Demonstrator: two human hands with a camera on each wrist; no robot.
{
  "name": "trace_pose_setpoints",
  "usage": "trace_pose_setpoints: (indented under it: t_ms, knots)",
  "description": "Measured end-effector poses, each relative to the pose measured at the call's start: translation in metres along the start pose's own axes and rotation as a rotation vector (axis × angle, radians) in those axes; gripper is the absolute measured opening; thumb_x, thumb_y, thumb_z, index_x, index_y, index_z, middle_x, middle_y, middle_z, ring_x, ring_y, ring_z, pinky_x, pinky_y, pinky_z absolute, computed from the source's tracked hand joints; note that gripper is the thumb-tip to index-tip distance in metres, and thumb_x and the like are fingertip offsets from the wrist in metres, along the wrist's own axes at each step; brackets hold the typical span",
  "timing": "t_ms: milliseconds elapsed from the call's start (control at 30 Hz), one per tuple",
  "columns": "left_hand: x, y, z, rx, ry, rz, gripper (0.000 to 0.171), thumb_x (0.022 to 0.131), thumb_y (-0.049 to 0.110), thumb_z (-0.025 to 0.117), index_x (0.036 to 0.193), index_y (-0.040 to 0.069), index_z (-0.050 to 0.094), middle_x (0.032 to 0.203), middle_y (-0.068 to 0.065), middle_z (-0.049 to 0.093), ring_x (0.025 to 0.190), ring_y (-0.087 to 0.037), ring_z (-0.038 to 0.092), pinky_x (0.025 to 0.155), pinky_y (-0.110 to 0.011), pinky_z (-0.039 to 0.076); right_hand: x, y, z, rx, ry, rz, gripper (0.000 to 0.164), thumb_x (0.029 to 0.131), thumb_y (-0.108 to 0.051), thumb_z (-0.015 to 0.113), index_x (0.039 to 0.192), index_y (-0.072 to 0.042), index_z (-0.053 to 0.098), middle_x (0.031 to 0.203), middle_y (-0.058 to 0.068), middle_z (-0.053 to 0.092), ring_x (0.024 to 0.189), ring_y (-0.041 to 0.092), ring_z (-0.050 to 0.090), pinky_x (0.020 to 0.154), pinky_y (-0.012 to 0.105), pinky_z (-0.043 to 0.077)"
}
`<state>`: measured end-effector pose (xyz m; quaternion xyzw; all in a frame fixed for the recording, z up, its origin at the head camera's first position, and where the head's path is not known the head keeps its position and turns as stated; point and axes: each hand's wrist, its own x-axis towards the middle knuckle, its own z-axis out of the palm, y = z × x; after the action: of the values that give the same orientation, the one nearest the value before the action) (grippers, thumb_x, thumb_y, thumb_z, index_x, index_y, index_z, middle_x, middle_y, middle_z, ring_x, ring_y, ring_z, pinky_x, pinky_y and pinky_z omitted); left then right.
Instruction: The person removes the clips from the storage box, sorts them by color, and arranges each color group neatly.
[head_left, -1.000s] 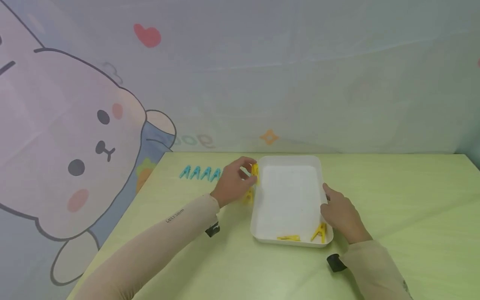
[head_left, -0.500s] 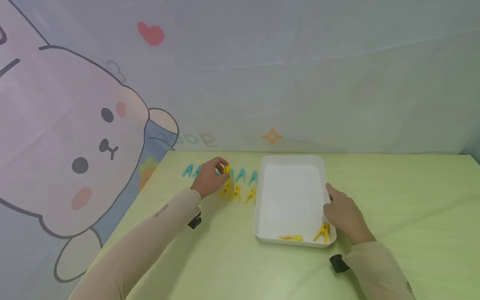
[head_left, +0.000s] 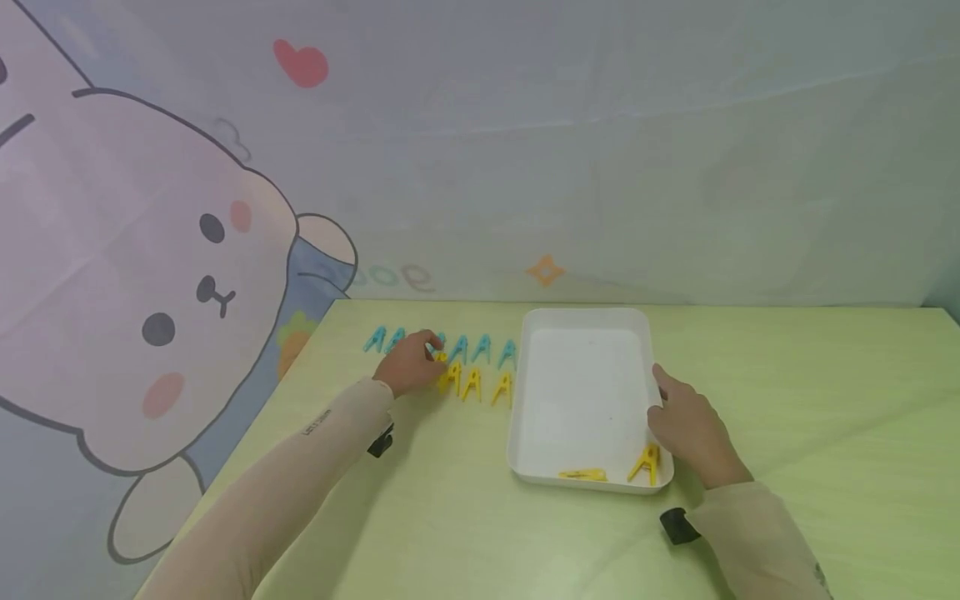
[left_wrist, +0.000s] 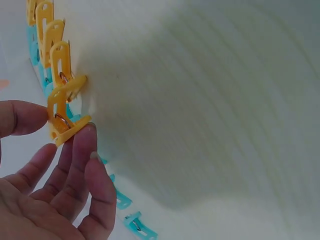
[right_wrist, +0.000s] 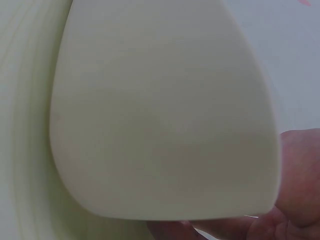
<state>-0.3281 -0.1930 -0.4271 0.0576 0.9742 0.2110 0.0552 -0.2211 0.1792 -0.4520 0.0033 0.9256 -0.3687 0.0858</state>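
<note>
My left hand (head_left: pixel 408 365) pinches a yellow clothespin (left_wrist: pixel 56 110) between thumb and fingertips, low at the left end of a row of yellow clothespins (head_left: pixel 471 385). In the left wrist view the pinched one stands close beside its neighbour. Just behind runs a row of several teal clothespins (head_left: pixel 482 348), partly covered by the hand. My right hand (head_left: pixel 690 429) grips the right rim of a white tray (head_left: pixel 581 392). The tray's outer wall fills most of the right wrist view, with some fingers hidden beneath it. Two yellow clothespins (head_left: pixel 583 475) lie at the tray's near end.
All this stands on a pale green table (head_left: pixel 810 417). A cloth backdrop (head_left: pixel 600 167) with a cartoon animal hangs along the table's back edge and left side. The tray sits right of both rows.
My left hand has carried the yellow clothespin leftward from the tray's left rim, then lowered it to the yellow row's left end. The right hand keeps its grip on the tray.
</note>
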Motion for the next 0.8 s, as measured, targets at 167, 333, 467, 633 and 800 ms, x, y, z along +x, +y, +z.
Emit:
trace_pose_setpoints:
  t_ms: [167, 333, 467, 633, 800]
  knots:
    - [0.000, -0.003, -0.001, -0.004, -0.001, -0.032, 0.035, 0.080, 0.025, 0.057, 0.112, 0.010, 0.054, 0.085, -0.002, 0.059, 0.069, -0.019, 0.056, 0.060, -0.034, 0.045, -0.001, -0.001, 0.000, 0.002, -0.003, 0.003, 0.064, 0.084, -0.011, 0.033, 0.144, -0.002, 0.012, 0.140, 0.023, 0.029, 0.082, 0.028, 0.046, 0.062, 0.036, 0.036]
    - [-0.003, -0.005, -0.004, -0.002, -0.010, -0.057, 0.034, 0.081, 0.026, 0.057, 0.111, 0.011, 0.054, 0.084, -0.002, 0.060, 0.067, -0.019, 0.057, 0.059, -0.034, 0.045, -0.002, -0.001, 0.000, -0.004, 0.004, -0.008, 0.063, 0.085, -0.011, 0.033, 0.143, -0.001, 0.013, 0.140, 0.024, 0.029, 0.082, 0.029, 0.046, 0.061, 0.035, 0.035]
    - [-0.003, -0.007, -0.004, 0.009, -0.006, -0.086, 0.034, 0.081, 0.025, 0.057, 0.111, 0.010, 0.054, 0.085, -0.003, 0.061, 0.068, -0.020, 0.057, 0.057, -0.035, 0.044, -0.003, -0.001, -0.001, -0.013, 0.011, -0.015, 0.063, 0.084, -0.011, 0.032, 0.143, 0.000, 0.014, 0.140, 0.024, 0.028, 0.089, 0.031, 0.044, 0.064, 0.037, 0.036]
    - [0.003, -0.017, 0.000, 0.053, 0.003, -0.108, 0.033, 0.080, 0.028, 0.061, 0.107, 0.011, 0.055, 0.089, -0.003, 0.060, 0.070, -0.020, 0.056, 0.056, -0.034, 0.043, -0.004, -0.001, -0.001, -0.009, 0.010, -0.014, 0.062, 0.085, -0.011, 0.032, 0.143, -0.001, 0.013, 0.140, 0.024, 0.028, 0.086, 0.030, 0.045, 0.062, 0.036, 0.035]
    - [0.001, -0.015, 0.001, 0.066, 0.010, -0.117, 0.030, 0.079, 0.027, 0.061, 0.104, 0.012, 0.057, 0.087, -0.003, 0.060, 0.067, -0.020, 0.055, 0.054, -0.035, 0.042, -0.003, -0.002, -0.001, -0.009, 0.009, -0.008, 0.063, 0.085, -0.011, 0.033, 0.144, -0.003, 0.013, 0.141, 0.023, 0.027, 0.082, 0.029, 0.045, 0.060, 0.035, 0.035]
